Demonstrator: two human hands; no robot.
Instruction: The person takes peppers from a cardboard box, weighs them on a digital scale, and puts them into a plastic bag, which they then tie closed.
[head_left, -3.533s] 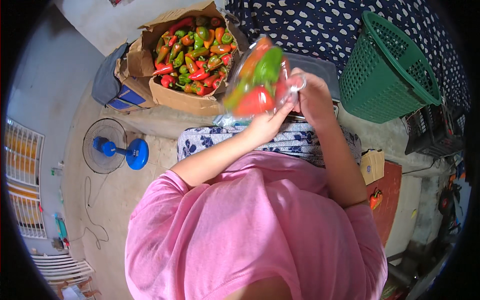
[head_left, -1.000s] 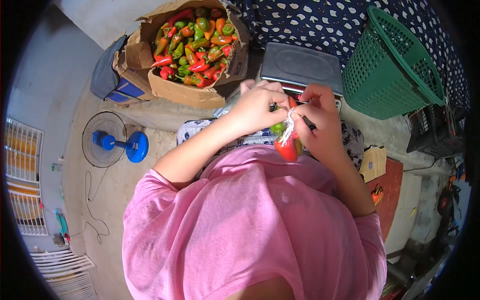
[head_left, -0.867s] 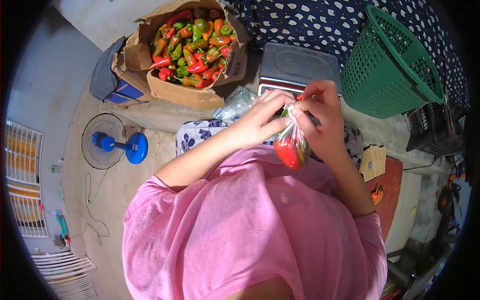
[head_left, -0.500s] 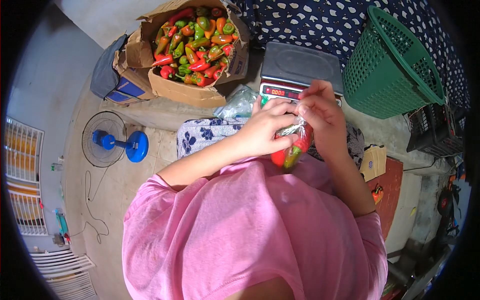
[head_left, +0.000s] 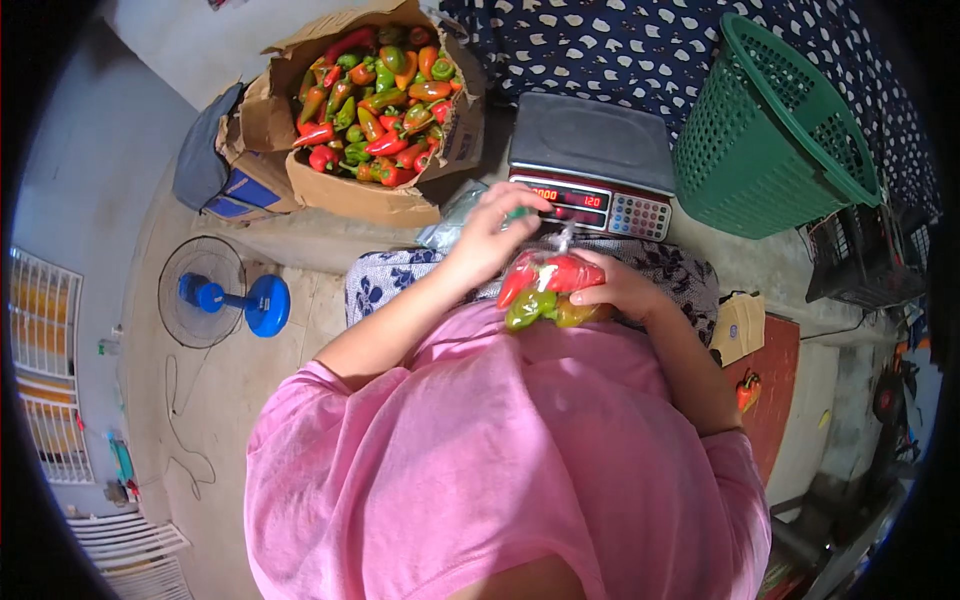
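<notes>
My right hand (head_left: 628, 290) is closed on the side of a clear plastic bag of peppers (head_left: 550, 285), low in front of my shirt. Red and green peppers show through the plastic, and the bag's twisted neck points up toward the scale. To its left, my left hand (head_left: 497, 232) is raised with bent fingers by the scale's front edge. A small green thing shows between its thumb and fingers, too covered to name. Just ahead stands a digital scale (head_left: 592, 145) with a bare grey platform, lit red display and keypad.
An open cardboard box (head_left: 365, 203) full of red, green and orange peppers stands far left. Beside the scale lie clear plastic bags (head_left: 450, 222). A green basket (head_left: 770, 140) stands at the right, a blue fan (head_left: 268, 305) on the left floor. One pepper (head_left: 748, 390) lies on the right.
My hands have parted from the bag's neck. The left moved left and away from the bag; the right slid down onto the bag's side. More of the scale's display and keypad shows.
</notes>
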